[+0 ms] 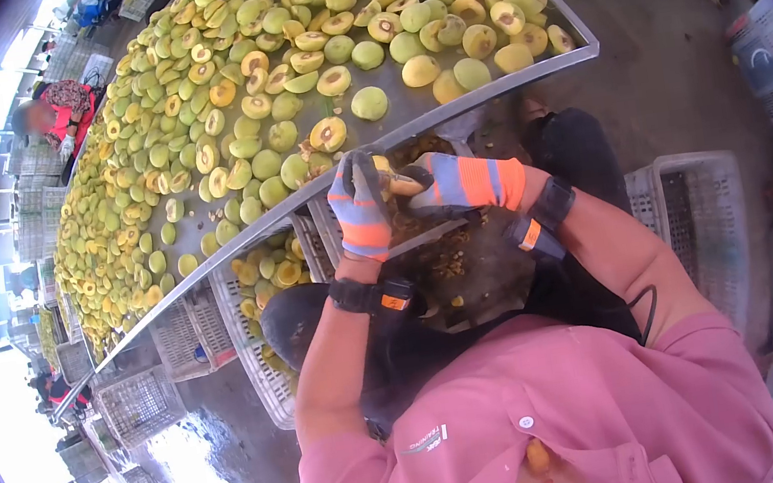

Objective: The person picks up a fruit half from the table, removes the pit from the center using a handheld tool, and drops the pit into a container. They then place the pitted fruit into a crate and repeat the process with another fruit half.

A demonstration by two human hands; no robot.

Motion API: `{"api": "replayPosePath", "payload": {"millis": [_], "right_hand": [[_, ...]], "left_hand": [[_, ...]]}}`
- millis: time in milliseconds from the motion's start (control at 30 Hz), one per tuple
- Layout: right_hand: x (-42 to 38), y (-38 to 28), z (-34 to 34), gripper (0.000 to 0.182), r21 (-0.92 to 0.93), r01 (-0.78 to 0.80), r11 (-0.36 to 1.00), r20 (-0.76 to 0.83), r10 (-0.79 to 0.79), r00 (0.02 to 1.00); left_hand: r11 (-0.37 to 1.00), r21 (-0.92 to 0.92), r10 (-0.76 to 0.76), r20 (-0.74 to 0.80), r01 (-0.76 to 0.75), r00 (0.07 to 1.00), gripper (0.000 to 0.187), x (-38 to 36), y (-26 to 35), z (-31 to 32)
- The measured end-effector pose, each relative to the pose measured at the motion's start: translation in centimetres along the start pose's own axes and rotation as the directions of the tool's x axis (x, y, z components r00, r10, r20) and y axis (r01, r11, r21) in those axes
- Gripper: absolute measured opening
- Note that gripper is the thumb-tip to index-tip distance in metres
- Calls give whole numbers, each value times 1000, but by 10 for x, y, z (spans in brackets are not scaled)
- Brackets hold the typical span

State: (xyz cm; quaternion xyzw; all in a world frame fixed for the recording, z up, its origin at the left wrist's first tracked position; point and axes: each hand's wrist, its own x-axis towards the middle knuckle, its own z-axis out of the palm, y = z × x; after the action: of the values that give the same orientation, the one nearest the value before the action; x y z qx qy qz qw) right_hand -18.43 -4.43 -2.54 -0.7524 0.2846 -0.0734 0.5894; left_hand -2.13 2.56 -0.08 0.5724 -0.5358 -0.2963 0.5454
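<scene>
We have a yellowish fruit piece [386, 170] between our two gloved hands, just beyond the near edge of the metal bench [400, 113]. Our left hand [360, 204] has its fingers curled closely around the piece. Our right hand [457, 180] is bent in against it, fingertips nearly meeting the left; we can't make out how far those fingers part, or whether they hold a tool as well.

To handle it well, we should let the left hand cradle the piece firmly but without squeezing, since ripe flesh probably bruises easily, and let the right make small, controlled movements. Any push is best aimed away from the left fingers, because damp gloves could slip. Working clear of the rim also seems wise, so that our knuckles don't knock the halved fruits [329, 134] lying near it, or send pieces into the fruit-filled crate [275, 395] below.
</scene>
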Motion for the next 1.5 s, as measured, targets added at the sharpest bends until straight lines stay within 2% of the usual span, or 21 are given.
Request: {"api": "replayPosePath", "payload": {"millis": [67,100,167,233,300,400,433,467,533,600,667,767,867,1033,1133,1233,1333,1400,1433,1467,1500], "right_hand": [[-5,9,0,36,468,-198,862,275,71,959],[-3,20,5,33,727,-433,533,493,34,869],[-7,5,5,27,788,-543,289,590,-103,801],[-15,-15,2,21,733,-286,617,460,-140,877],[-17,-22,7,20,803,-412,431,546,-254,798],[-13,-20,22,18,863,-413,290,498,-353,792],[-11,-18,24,17,890,-372,264,449,-370,813],[-14,-27,22,18,845,-238,479,330,-117,937],[-14,-32,15,23,641,-200,741,198,91,976],[3,-4,23,33,88,-51,995,-106,61,992],[0,-10,22,35,-57,-126,990,-143,117,983],[-1,-10,28,34,-110,-125,986,-177,105,979],[2,-13,30,32,-107,-44,993,-208,21,978],[2,-19,16,31,24,-23,999,-218,28,976],[7,-9,16,34,-5,65,998,-275,-64,959],[8,-12,10,35,20,26,999,-256,-20,966],[11,-9,11,25,19,108,994,-322,-96,942],[13,-6,13,22,95,136,986,-323,-99,941],[13,-5,13,21,134,149,980,-331,-98,939],[12,-6,13,22,149,173,974,-346,-112,932],[11,-7,13,23,203,158,966,-334,-83,939]], "left_hand": [[997,74,-1,109,-7,994,23,-2,11,-10],[994,111,-4,162,-14,987,23,-3,18,-13],[990,-80,-107,127,118,986,23,-7,28,-13],[970,-184,-146,87,160,985,23,-9,37,-12],[972,-200,-117,32,122,993,21,-10,42,-11],[986,119,134,-161,-115,978,24,-22,-6,-15],[878,447,228,-74,-173,971,26,-22,-10,-29],[659,715,319,15,-233,948,29,-19,-8,-41],[947,174,-213,-294,271,932,23,-27,12,-74],[522,734,-143,-427,434,893,31,-33,55,-111],[193,814,-220,-508,548,833,44,-37,58,-156],[-117,922,-53,-378,370,924,49,-34,46,-177],[488,840,-120,-204,236,972,56,8,10,-162],[338,927,-515,36,164,857,56,89,-45,-114],[363,927,-552,136,90,823,54,104,-59,-113],[800,558,-423,267,219,866,51,94,-60,-122],[927,28,-373,148,374,916,42,72,-20,-116],[945,286,90,231,-156,969,40,53,-9,-112],[948,-218,-168,281,233,945,38,45,-1,-108],[567,-646,-414,312,510,855,38,38,7,-104],[758,-536,-317,197,372,928,36,28,3,-95]]}}
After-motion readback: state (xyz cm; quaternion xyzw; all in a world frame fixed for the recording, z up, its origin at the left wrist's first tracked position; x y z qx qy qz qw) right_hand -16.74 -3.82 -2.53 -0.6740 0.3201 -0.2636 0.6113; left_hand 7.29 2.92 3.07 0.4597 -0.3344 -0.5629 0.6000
